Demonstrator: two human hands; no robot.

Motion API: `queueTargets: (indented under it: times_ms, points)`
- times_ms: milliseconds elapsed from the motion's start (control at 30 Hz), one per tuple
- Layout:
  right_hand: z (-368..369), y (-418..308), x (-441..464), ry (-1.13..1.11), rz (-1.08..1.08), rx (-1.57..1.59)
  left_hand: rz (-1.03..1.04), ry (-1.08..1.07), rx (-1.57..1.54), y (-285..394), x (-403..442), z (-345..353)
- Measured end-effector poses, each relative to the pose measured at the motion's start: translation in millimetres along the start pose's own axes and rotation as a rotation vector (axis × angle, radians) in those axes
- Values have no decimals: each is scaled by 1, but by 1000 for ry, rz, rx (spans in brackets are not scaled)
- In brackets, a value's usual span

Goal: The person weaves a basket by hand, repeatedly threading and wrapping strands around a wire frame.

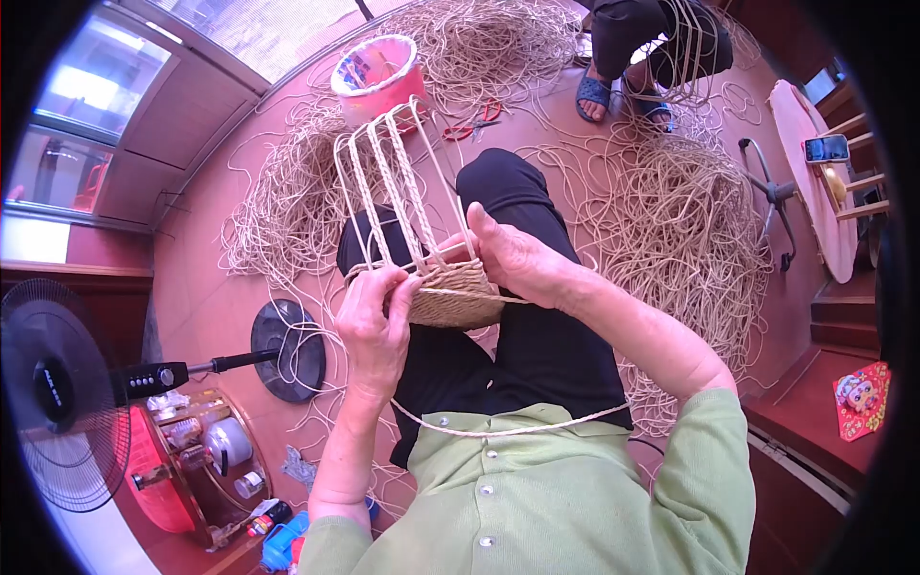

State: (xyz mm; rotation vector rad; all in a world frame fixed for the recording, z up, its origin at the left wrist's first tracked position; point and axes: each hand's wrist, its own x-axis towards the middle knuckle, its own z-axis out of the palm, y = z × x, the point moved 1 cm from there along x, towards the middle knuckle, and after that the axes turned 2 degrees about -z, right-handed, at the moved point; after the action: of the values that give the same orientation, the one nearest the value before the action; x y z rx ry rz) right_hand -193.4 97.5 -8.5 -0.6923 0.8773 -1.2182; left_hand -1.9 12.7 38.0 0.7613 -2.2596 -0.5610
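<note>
Reddish floor (196,273), spread with cord in loose heaps. Beyond both hands, a far heap (498,48); to the right of the right hand, another heap (690,249). Ahead of the left hand, a pink bucket (369,107) and, just beside it, a red-handled tool (460,132). Left of the left hand, a fan (57,393). Well ahead of the right hand, another person's sandals (592,94).

Head view. Basket (460,307) lies over the lap, between the hands, tilted, its bare frame (398,172) pointing away and the woven part near the body. Left hand (372,316): narrow, thumb and fingertips pinched on a strand (479,293) at the basket's left edge. Strand runs across the woven face toward the right wrist. Right hand (522,261): against the basket's right side, thumb raised, fingers partly hidden by the frame; cannot tell whether they close on anything. A second length of cord (508,431) sags across the shirt, nearer the body than either hand.

Step in hand, judged: weaving the strand into the wall, left hand guiding, right hand steadying. Next move appears to call for the strand drawn snug against the last row, the basket held firm, and the sagging cord free of snags.
</note>
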Motion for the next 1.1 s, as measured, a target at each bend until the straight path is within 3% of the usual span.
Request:
queueTargets:
  times_ms: [200, 333, 467, 633, 733, 800, 900, 1000, 1100]
  points:
    - [2, 10, -3, 52, -70, -32, 269, 9, 251, 18, 12, -4]
    - [9, -1, -6, 103, -94, 51, 332, -67, 372, 22, 20, -9]
    - [8, -2, -8, 22, -94, 82, 348, -174, 440, 28, 28, -17]
    - [7, 6, -5, -51, -106, 140, 516, -285, 382, 15, 40, -17]
    - [5, 11, 1, -80, -143, -104, 458, -294, 201, 13, 41, -16]
    - [7, 15, 3, -48, -82, 130, 324, -272, -33, 20, 35, -17]
    - [10, 9, -1, -102, -140, 104, 106, -205, -383, 27, 24, -19]
    - [12, 6, -2, -102, -172, 88, -268, -48, -781, 27, 4, -17]
    - [9, 8, -1, -39, -114, -66, -202, -64, -798, 24, 0, -12]
